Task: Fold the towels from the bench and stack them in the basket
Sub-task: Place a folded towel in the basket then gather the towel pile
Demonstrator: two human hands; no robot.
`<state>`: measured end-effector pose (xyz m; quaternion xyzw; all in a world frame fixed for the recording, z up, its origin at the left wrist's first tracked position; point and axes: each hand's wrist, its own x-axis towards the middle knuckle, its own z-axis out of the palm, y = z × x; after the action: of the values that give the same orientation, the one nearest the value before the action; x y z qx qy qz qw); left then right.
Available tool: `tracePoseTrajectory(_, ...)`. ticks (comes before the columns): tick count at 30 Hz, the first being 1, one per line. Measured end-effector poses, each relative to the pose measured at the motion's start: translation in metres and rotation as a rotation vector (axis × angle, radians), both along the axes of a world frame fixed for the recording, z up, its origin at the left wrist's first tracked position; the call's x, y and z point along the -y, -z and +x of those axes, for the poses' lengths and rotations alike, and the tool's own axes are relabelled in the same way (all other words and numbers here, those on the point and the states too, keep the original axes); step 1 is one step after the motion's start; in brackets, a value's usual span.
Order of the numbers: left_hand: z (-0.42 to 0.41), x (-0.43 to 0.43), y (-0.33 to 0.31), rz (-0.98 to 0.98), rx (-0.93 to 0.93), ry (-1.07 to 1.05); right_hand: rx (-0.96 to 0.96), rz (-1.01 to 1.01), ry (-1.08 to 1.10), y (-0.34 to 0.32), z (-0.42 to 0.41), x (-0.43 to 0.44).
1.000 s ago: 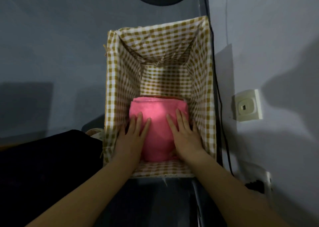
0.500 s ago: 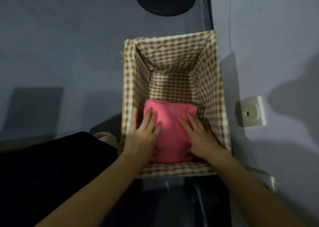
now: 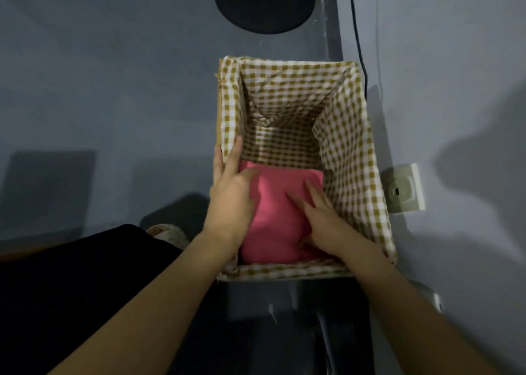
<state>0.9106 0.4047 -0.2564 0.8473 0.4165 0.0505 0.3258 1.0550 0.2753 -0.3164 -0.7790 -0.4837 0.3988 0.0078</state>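
Left hand (image 3: 230,195): lying flat on the left part of the pink towel (image 3: 273,221), fingers straight and relaxed; index finger reaching up along the left wall lining of the basket (image 3: 370,175); grasping nothing.
Right hand (image 3: 321,218): pressing palm-down on the right part of the towel, fingers straight and spread; grasping nothing.
Towel, material and shape: soft, matte pink cloth; folded into a rounded rectangular pad with smooth upper face and slightly bulging edges.
Towel, location: lying inside the basket, at the near end of its floor, touching the near wall; far half of the floor showing bare lining.
Basket, material and shape: rectangular, deep, straight-walled; lined with wrinkled gingham fabric in mustard and white, folding over the rim; tan outer edge showing at the left corner.
Basket, placement: standing on a smooth grey floor (image 3: 99,89), right side just beside a grey wall (image 3: 455,61).
Wall fittings: white square socket plate (image 3: 404,188) near the basket's right rim; thin dark cable (image 3: 355,32) running down the wall.
Floor items: round black disc base (image 3: 264,1) lying beyond the basket's far end.
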Motion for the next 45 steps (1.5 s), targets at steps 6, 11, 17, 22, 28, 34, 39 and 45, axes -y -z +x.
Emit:
tracePoseTrajectory(6, -0.008, 0.023, 0.017, 0.241, -0.264, 0.251, 0.046, -0.051, -0.07, 0.001, -0.002, 0.001)
tracePoseTrajectory(11, -0.005, 0.033, 0.016, 0.423, -0.769, 0.656, 0.056, 0.041, -0.07, 0.007, -0.003, 0.012)
tracePoseTrajectory(17, 0.004, 0.037, 0.038, 0.521, -1.078, 0.774, 0.071, 0.029, -0.117, 0.006, -0.001, 0.022)
tracePoseTrajectory(22, 0.005, 0.038, 0.051, 0.498, -1.085, 0.741, 0.173, -0.048, -0.117, 0.012, -0.012, 0.016)
tracePoseTrajectory(28, 0.011, 0.04, 0.038, 0.386, -1.013, 0.72, 0.185, -0.023, -0.093, 0.012, -0.014, 0.018)
tracePoseTrajectory(34, -0.002, 0.036, 0.01, 0.358, -0.535, 0.633, 0.213, 0.289, 0.102, -0.014, -0.019, 0.01)
tracePoseTrajectory(39, -0.024, 0.021, -0.027, 0.37, -0.142, 0.425, 0.2, 0.479, 0.241, -0.058, -0.027, -0.017)
tracePoseTrajectory(45, -0.074, -0.013, -0.079, 0.387, -0.194, 0.195, 0.214, 0.605, 0.11, -0.116, -0.07, -0.057)
